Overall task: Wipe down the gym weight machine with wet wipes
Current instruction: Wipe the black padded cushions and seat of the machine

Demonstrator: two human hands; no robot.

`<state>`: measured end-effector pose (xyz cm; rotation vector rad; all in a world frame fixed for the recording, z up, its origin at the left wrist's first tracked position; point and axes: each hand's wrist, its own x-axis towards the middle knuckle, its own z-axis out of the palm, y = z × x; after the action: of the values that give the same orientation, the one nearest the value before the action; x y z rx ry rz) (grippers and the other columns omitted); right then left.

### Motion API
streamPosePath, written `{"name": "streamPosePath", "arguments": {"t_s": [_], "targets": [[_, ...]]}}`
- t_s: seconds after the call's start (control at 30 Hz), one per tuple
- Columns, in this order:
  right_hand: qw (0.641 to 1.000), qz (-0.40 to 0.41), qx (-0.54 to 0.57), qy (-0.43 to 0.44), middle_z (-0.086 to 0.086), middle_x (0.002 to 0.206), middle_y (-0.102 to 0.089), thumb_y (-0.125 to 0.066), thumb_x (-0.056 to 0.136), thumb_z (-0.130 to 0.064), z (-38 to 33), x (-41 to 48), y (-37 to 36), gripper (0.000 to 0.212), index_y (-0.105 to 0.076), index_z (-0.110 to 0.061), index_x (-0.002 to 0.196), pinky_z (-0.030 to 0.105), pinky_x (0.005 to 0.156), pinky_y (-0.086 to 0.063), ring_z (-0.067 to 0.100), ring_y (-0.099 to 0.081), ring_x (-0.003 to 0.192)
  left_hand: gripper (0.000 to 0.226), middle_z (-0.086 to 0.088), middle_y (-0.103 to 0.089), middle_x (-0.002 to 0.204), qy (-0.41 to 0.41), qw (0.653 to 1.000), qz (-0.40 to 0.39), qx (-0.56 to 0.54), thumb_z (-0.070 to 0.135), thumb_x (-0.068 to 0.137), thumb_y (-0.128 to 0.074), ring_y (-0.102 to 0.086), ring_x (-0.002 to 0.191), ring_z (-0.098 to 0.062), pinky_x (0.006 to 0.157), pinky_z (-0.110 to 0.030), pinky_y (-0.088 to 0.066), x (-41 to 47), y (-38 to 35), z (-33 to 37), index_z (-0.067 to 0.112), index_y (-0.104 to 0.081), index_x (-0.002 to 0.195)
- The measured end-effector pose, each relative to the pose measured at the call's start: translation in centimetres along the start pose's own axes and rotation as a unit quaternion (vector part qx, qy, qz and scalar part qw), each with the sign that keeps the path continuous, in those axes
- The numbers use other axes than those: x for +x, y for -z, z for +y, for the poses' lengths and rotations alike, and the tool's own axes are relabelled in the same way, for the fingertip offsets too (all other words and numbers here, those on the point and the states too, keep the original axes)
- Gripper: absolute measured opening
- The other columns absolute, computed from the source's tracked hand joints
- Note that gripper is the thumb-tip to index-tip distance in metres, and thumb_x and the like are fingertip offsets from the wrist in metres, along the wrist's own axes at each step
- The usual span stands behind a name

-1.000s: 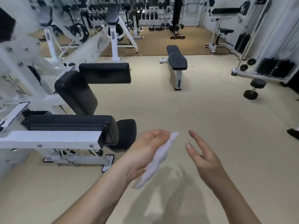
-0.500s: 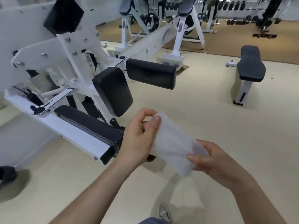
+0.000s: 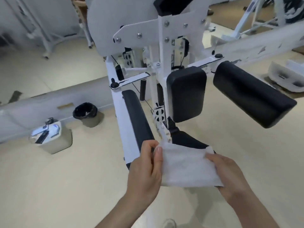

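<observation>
White wet wipe [image 3: 185, 167], in the head view, is stretching between two hands before the weight machine [image 3: 164, 38]. The left hand [image 3: 144, 168] is pinching one edge; the right hand [image 3: 230, 175] is gripping the other. Hard pulling might be tearing it, or the bolted bracket [image 3: 162, 127] snagging it. Open floor [image 3: 65, 178] is lying either side.

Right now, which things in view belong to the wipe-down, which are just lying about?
Job: wipe, held stretched by left hand and right hand; weight machine; its black pads.
Lying about: bin; white container on the floor; other machines behind.
</observation>
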<state>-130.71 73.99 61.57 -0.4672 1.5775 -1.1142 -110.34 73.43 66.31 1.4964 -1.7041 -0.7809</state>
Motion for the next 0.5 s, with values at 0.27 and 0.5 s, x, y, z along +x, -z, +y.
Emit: {"name": "streamPosePath", "arguments": {"t_s": [0.27, 0.5], "targets": [[0.978, -0.131, -0.150, 0.064, -0.003, 0.112, -0.061, -0.051, 0.096, -0.025, -1.8, 7.0, -3.8, 0.035, -0.055, -0.022, 0.131, 0.036, 0.091, -0.047, 0.015, -0.056, 0.100, 0.013, 0.004, -0.049, 0.055, 0.119, 0.965, 0.167, 0.163, 0.026, 0.100, -0.040, -0.051, 0.052, -0.020, 0.047, -0.034, -0.035, 3.4, -2.1, -1.0, 0.037, -0.034, 0.103], [0.918, -0.316, -0.224, 0.089, -0.003, 0.134, -0.051, -0.041, 0.098, -0.050, 0.2, 2.1, -11.5, 0.035, -0.038, -0.032, 0.127, 0.021, 0.080, -0.048, 0.017, -0.054, 0.114, 0.028, 0.010, -0.057, 0.082, 0.176, 0.956, 0.193, 0.131, 0.018, 0.097, -0.044, -0.057, 0.063, -0.009, 0.054, -0.027, -0.043, 3.1, -2.2, -0.6, 0.038, -0.039, 0.116]]}}
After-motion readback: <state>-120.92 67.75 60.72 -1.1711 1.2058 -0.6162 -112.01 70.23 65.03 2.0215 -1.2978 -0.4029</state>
